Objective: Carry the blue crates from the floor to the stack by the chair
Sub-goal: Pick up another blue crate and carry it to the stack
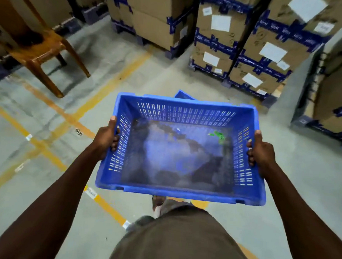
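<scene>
One blue crate held level above the floor, left hand and right hand clamped on its side rims; keep it level, turn left toward the wooden chair, stack not visible.

Both hands' fingers curled, arms outstretched.

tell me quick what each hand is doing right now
Left hand: closed on the left rim of the blue crate.
Right hand: closed on the crate's right rim.
</scene>
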Demonstrator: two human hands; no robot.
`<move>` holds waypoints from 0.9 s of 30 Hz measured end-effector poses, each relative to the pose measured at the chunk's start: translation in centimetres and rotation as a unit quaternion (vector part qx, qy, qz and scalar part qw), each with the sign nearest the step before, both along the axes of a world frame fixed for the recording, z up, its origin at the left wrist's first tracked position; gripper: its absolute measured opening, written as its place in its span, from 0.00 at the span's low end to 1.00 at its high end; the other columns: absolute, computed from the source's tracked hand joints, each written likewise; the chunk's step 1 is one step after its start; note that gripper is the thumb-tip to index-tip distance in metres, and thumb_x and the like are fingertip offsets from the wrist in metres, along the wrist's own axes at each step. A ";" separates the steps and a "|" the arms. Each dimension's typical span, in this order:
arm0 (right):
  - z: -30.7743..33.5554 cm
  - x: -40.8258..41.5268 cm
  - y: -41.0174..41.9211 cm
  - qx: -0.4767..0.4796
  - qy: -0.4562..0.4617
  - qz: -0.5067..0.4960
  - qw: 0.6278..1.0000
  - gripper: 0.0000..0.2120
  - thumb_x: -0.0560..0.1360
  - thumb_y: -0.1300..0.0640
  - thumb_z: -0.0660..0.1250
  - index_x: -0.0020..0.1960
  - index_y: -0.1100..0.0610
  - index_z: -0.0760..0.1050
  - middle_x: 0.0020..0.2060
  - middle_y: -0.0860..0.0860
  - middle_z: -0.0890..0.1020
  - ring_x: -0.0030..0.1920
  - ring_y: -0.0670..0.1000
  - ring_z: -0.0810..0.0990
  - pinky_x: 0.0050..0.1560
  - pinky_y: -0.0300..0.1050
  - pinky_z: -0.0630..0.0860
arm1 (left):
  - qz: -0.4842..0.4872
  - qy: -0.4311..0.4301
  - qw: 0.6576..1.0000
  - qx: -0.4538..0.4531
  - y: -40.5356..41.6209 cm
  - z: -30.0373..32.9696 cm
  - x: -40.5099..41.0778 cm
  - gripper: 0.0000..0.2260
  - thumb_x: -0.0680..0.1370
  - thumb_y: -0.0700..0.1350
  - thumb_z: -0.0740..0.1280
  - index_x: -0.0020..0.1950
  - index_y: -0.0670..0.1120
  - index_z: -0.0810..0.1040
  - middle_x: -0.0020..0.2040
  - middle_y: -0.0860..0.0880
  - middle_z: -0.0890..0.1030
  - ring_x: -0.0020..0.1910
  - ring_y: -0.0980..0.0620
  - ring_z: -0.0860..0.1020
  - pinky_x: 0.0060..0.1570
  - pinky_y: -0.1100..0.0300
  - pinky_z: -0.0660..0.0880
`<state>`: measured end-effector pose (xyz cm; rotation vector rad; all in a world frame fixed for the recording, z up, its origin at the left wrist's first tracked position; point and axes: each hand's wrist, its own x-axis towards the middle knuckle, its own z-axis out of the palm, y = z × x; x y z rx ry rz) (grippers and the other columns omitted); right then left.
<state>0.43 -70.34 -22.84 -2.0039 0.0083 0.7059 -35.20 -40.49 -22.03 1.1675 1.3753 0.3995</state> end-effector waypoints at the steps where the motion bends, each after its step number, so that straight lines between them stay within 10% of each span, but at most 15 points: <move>1: -0.1 0.2 1.3 -0.003 0.004 -0.013 1.000 0.29 0.80 0.33 0.55 0.40 0.57 0.73 0.25 0.54 0.70 0.17 0.48 0.64 0.22 0.39 0.63 | -0.014 0.009 1.000 0.004 2.3 0.2 1.0 0.25 0.79 0.68 0.57 0.41 0.46 0.70 0.22 0.53 0.65 0.19 0.54 0.61 0.22 0.64 0.61; 27: -10.6 18.8 28.8 -0.093 0.017 -0.284 0.954 0.35 0.75 0.25 0.56 0.37 0.57 0.73 0.20 0.51 0.71 0.17 0.49 0.67 0.22 0.38 0.65 | -0.262 0.073 0.960 -0.065 41.9 -12.2 38.9 0.25 0.81 0.66 0.53 0.40 0.46 0.68 0.22 0.53 0.65 0.20 0.53 0.60 0.21 0.64 0.60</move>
